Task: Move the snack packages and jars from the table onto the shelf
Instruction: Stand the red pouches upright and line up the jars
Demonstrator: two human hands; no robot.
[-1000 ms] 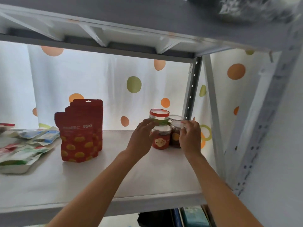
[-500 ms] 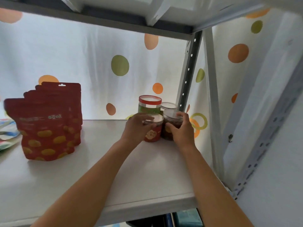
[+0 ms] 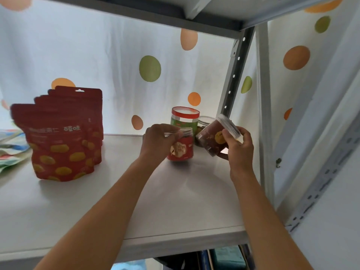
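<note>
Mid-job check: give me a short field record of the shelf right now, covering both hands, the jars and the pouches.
left hand: grips red-label jar at its lid; jar upright on shelf
right hand: holds dark jar tilted, off the shelf
behind: green jar with red-rimmed lid, upright; another clear-lidded jar, partly hidden
red pouches: standing in a row, left
flat packets: far left edge

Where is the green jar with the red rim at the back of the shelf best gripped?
Probably round the red-rimmed lid of the green jar, coming from above: it stands upright and taller than the red jar directly in front, so only its top is exposed.
</note>
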